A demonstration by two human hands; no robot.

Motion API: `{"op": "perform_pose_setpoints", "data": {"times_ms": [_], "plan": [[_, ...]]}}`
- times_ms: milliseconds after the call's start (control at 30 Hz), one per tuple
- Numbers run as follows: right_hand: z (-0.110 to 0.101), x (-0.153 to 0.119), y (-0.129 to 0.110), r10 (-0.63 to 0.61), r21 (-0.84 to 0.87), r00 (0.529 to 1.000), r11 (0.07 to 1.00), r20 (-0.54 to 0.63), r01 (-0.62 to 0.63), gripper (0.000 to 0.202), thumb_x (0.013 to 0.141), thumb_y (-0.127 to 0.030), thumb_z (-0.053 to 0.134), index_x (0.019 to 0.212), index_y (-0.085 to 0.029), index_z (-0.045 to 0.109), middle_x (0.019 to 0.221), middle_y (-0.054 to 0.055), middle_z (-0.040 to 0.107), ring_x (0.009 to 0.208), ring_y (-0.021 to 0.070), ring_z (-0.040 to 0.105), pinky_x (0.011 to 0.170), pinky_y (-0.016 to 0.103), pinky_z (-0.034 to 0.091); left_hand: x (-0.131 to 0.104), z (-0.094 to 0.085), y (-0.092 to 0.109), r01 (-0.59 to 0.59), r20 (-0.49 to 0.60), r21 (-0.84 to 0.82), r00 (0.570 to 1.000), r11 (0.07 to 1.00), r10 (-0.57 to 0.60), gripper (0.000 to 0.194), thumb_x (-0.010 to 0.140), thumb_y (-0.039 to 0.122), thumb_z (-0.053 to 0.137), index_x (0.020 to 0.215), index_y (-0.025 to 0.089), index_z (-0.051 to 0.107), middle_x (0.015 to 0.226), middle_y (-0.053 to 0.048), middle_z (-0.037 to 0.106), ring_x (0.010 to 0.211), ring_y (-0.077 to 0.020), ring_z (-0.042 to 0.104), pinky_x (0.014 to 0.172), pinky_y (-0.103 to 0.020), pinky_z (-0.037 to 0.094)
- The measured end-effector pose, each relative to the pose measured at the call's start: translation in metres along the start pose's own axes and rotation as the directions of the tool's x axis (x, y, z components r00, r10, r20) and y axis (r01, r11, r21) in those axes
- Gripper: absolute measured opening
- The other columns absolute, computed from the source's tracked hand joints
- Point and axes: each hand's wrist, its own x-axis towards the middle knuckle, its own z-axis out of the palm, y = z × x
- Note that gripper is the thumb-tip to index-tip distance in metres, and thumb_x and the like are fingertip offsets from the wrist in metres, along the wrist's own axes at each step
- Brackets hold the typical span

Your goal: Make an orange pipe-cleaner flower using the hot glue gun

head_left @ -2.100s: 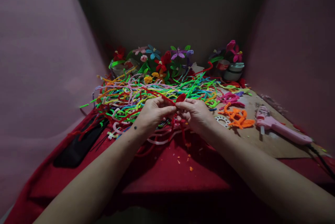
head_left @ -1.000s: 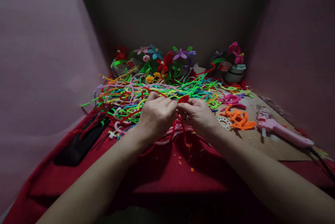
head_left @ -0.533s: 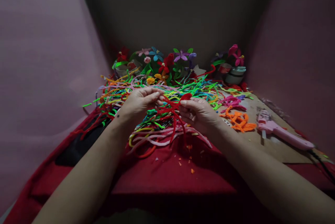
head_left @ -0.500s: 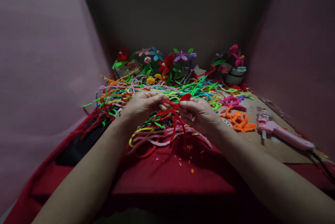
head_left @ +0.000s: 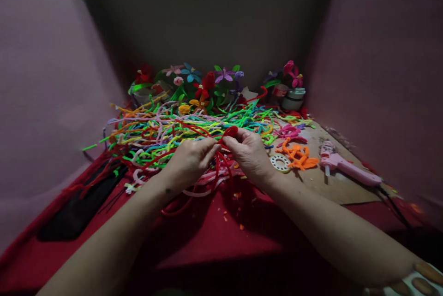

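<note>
Red pipe cleaners [head_left: 229, 133], bent into a loop at the top with loose ends hanging down, are held between my two hands above the table. My left hand [head_left: 195, 157] pinches them from the left, thumb and fingers pressed together. On the other side my right hand [head_left: 247, 150] grips the base of the red loop between thumb and index finger. The fingertips of both hands nearly meet, and the exact crossing of the stems is partly hidden by them. Behind and below lies a wide heap of multicoloured pipe cleaners [head_left: 166, 123].
Pipe-cleaner flowers [head_left: 204, 86] stand along the back beside a jar [head_left: 294, 98]. At right, a pink glue gun [head_left: 349, 169], an orange pipe-cleaner bundle [head_left: 299, 155] and a white ring with holes [head_left: 280, 163] rest on cardboard [head_left: 332, 192]. A black flat item [head_left: 76, 210] lies left.
My hands have drawn closer together at the red pipe cleaners, with the left hand turned and lowered. The whole view has shifted, so the table's things appear farther left.
</note>
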Motion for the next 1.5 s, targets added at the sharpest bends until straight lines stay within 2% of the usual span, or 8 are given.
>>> {"op": "perform_pose_setpoints", "data": {"times_ms": [167, 333, 533, 700, 867, 1000, 1200, 1500], "plan": [[0.006, -0.001, 0.007, 0.132, 0.249, 0.989, 0.962, -0.065, -0.112, 0.016, 0.066, -0.021, 0.055, 0.055, -0.018, 0.044, 0.044, -0.010, 0.032, 0.040, 0.0047, 0.025, 0.042, 0.021, 0.022, -0.003, 0.022, -0.002, -0.068, -0.218, 0.648, 0.938, 0.758, 0.270, 0.027, 0.084, 0.019, 0.037, 0.072, 0.014, 0.060, 0.056, -0.007, 0.057, 0.053, -0.0186, 0.053, 0.051, -0.028, 0.033], [0.002, -0.003, 0.002, 0.067, 0.250, 0.995, 0.967, -0.073, -0.047, 0.007, 0.067, -0.021, 0.057, 0.063, -0.017, 0.053, 0.047, -0.009, 0.041, 0.043, 0.0050, 0.031, 0.044, 0.020, 0.027, 0.000, 0.018, 0.004, 0.021, -0.320, 0.200, 0.946, 0.980, 0.045, 0.030, 0.085, 0.029, 0.039, 0.074, 0.013, 0.063, 0.057, -0.002, 0.055, 0.050, -0.0126, 0.047, 0.050, -0.024, 0.032], [-0.032, -0.013, -0.015, 0.060, 0.143, 0.998, 0.988, 0.002, -0.060, 0.009, 0.067, -0.023, 0.062, 0.067, -0.014, 0.060, 0.054, -0.005, 0.052, 0.044, 0.0045, 0.038, 0.044, 0.020, 0.031, 0.007, 0.007, 0.036, 0.331, 0.135, -0.461, 0.943, 0.824, -0.303, 0.033, 0.080, 0.040, 0.047, 0.067, 0.014, 0.061, 0.043, 0.007, 0.027, 0.039, -0.0063, 0.021, 0.039, -0.020, 0.017], [-0.086, -0.027, -0.026, 0.172, -0.083, 0.980, 0.983, 0.095, -0.165, 0.011, 0.066, -0.022, 0.066, 0.071, -0.013, 0.064, 0.059, -0.002, 0.057, 0.050, 0.0067, 0.047, 0.048, 0.021, 0.036, 0.017, 0.036, 0.056, 0.209, 0.201, -0.397, 0.970, 0.894, -0.137, 0.035, 0.080, 0.035, 0.048, 0.054, 0.015, 0.058, 0.046, 0.004, 0.040, 0.043, -0.0071, 0.032, 0.044, -0.020, 0.026], [-0.128, -0.050, -0.048, -0.190, -0.233, 0.933, 0.965, -0.305, 0.120, 0.023, 0.068, -0.024, 0.068, 0.091, -0.020, 0.063, 0.084, 0.002, 0.063, 0.072, 0.0123, 0.058, 0.064, 0.026, 0.046, 0.034, 0.072, 0.070, 0.038, 0.205, -0.344, 0.978, 0.938, 0.035, 0.035, 0.081, 0.038, 0.048, 0.061, 0.015, 0.065, 0.053, 0.000, 0.054, 0.049, -0.0102, 0.045, 0.050, -0.021, 0.032], [-0.137, -0.066, -0.061, -0.321, -0.228, 0.792, 0.945, -0.520, 0.233, 0.007, 0.076, -0.022, 0.060, 0.082, -0.020, 0.064, 0.072, 0.001, 0.061, 0.064, 0.0108, 0.056, 0.060, 0.026, 0.047, 0.055, 0.088, 0.075, -0.031, 0.124, -0.141, 0.991, 0.989, 0.049, 0.044, 0.083, 0.045, 0.044, 0.056, 0.015, 0.062, 0.047, -0.001, 0.050, 0.046, -0.0106, 0.040, 0.048, -0.023, 0.027], [-0.132, -0.073, -0.061, -0.318, -0.153, 0.810, 0.948, -0.493, 0.280, 0.006, 0.076, -0.020, 0.060, 0.081, -0.019, 0.064, 0.068, 0.000, 0.059, 0.058, 0.0097, 0.055, 0.053, 0.024, 0.046, 0.073, 0.105, 0.079, -0.033, 0.095, 0.213, 0.995, 0.977, 0.013, 0.042, 0.086, 0.048, 0.036, 0.078, 0.016, 0.063, 0.071, -0.010, 0.063, 0.063, -0.0188, 0.055, 0.055, -0.027, 0.034], [-0.105, -0.061, -0.058, -0.207, -0.173, 0.956, 0.970, -0.206, 0.173, 0.008, 0.078, -0.021, 0.056, 0.081, -0.019, 0.064, 0.063, -0.001, 0.059, 0.056, 0.0102, 0.055, 0.050, 0.022, 0.042, 0.050, 0.027, 0.051, -0.133, -0.231, 0.171, 0.958, 0.976, 0.171, 0.020, 0.083, 0.026, 0.047, 0.091, 0.017, 0.064, 0.086, -0.006, 0.065, 0.078, -0.0161, 0.058, 0.074, -0.025, 0.043]]}}
